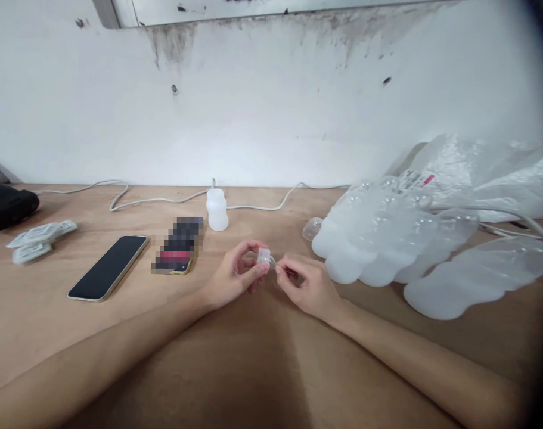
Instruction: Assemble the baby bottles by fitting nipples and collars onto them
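My left hand (241,271) holds a small clear bottle nipple in a ribbed collar (264,257) between thumb and fingers. The piece lies sideways, its soft see-through end pointing right. At that end, the thumb and forefinger of my right hand (307,284) are pinched together on the nipple's tip. Part of the tip is hidden by the fingers. Behind my left hand, a white translucent bottle (217,210) stands upright on the wooden table (253,369) with no cap on it.
Several white bottles with clear domed caps (365,238) lie piled at right; more (459,280) lie nearer. Behind them is a clear plastic bag (486,173). At left are two phones (109,268), small clear packets (41,238) and a black case (7,205). A white cable (266,208) runs along the wall.
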